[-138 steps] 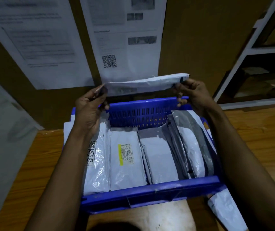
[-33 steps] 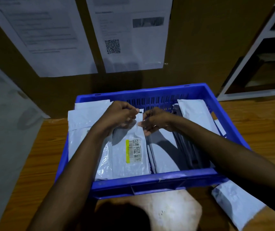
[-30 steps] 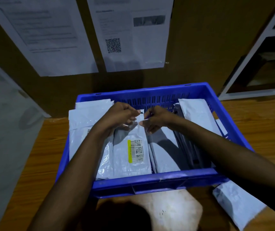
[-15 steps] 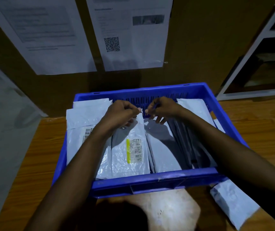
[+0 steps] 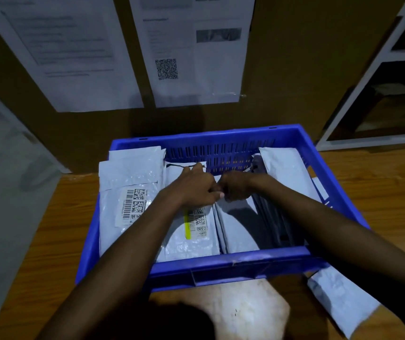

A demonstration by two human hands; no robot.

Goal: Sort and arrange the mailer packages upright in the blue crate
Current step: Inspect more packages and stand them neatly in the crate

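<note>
Since half a second ago, both hands have been drawn back from the far wall of the blue crate (image 5: 221, 265) toward its middle, and they are now pressed against each other.

At the far left a grey panel (image 5: 3, 180) is seen, and beside it the wooden table (image 5: 49, 241) on which the crate is set. Behind the table, printed sheets (image 5: 74, 50), one with a QR code, are fixed to a brown board (image 5: 294, 57).

Inside the crate the packages are leaned in a row rather than stood fully upright. A barcode-labelled mailer (image 5: 128, 190) is placed against the left wall. Next to it, the yellow-striped mailer (image 5: 191, 244) is covered at mid-height by the left hand (image 5: 194, 188), whose fingers are curled down at its right edge. The right hand (image 5: 237, 187) is held as a fist over the plain white mailer (image 5: 238, 229). What its curled fingers are clamped on cannot be told.

Further right, dark grey mailers (image 5: 277, 224) are packed edge-on, and a tall white mailer (image 5: 287, 168) is propped against the right wall.

A pale worn patch (image 5: 245, 307) is visible on the table just before the crate. One loose mailer (image 5: 341, 298) is left lying on the table outside the crate's near right corner. A white shelf unit (image 5: 368, 94) is seen at the far right
</note>
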